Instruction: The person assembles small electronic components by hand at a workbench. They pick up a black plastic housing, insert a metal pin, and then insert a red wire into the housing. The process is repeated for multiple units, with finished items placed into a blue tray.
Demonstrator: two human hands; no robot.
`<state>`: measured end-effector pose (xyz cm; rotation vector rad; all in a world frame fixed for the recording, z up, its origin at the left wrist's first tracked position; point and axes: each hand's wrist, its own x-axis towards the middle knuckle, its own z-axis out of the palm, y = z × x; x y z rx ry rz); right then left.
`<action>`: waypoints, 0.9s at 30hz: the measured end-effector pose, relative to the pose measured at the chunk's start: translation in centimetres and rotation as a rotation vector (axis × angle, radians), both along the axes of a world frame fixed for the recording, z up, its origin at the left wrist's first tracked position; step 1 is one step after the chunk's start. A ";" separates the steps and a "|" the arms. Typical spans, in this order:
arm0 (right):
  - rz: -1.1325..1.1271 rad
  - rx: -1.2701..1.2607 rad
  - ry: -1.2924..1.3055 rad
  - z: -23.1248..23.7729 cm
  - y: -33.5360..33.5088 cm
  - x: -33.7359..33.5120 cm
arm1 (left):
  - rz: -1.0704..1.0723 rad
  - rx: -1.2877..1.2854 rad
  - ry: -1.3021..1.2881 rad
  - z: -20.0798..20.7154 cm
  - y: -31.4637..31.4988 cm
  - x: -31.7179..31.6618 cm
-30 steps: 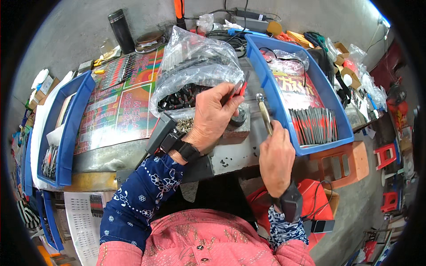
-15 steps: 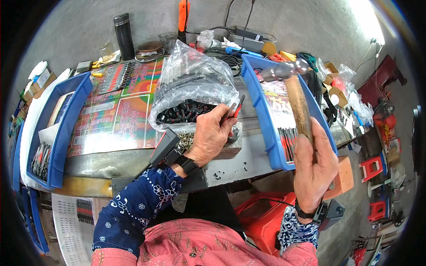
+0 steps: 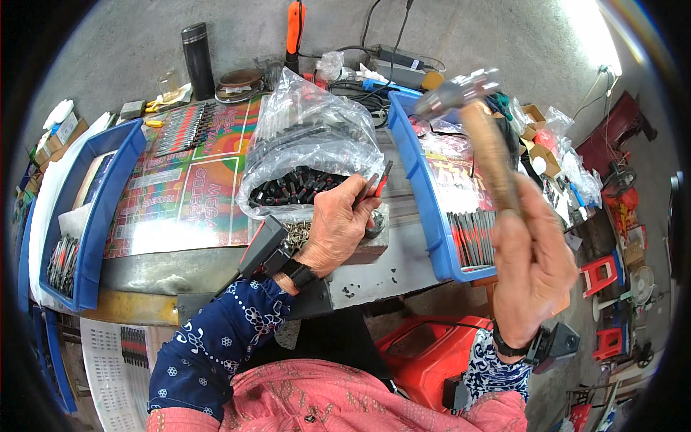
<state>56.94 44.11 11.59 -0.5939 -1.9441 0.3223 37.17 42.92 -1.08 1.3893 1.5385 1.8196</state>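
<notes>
My left hand (image 3: pixel 332 229) is closed on a slim black-and-red piece (image 3: pixel 383 181) with two narrow arms spread in a V. The fingers hide its lower end, just above a small metal block (image 3: pixel 373 250) on the bench. A wooden-handled hammer (image 3: pixel 489 155) is raised in my right hand (image 3: pixel 531 270), its metal head blurred over the right bin. Beyond my left hand lies a clear plastic bag (image 3: pixel 317 115), its mouth showing many small black-and-red parts (image 3: pixel 294 186). Small brass-coloured fasteners (image 3: pixel 296 235) are heaped beside my left wrist.
Blue bins stand right (image 3: pixel 423 209) and left (image 3: pixel 92 252), both holding slim black-and-red pieces. A row of similar pieces (image 3: pixel 186 129) lies on a colourful printed sheet (image 3: pixel 173 191). A black flask (image 3: pixel 199 65) and cables line the wall. A red plastic stool (image 3: pixel 432 353) stands below the bench.
My right hand has swung right and a little lower with the hammer, which is now blurred. My left hand stays nearly in place, still gripping the slim piece.
</notes>
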 end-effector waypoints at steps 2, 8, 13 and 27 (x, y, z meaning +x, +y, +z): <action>-0.008 -0.037 0.004 -0.1 -0.1 -0.3 | -0.005 -0.005 -0.020 0.0 -0.1 0.1; -0.033 -0.132 -0.185 1.3 -0.6 0.1 | 0.000 -0.016 0.009 0.0 -0.2 0.1; 0.025 -0.090 -0.337 1.1 -0.4 0.4 | -0.016 -0.005 -0.028 0.3 -0.3 0.1; -0.025 -0.120 -0.185 0.9 0.3 -0.9 | -0.009 0.007 -0.036 0.1 -0.1 0.1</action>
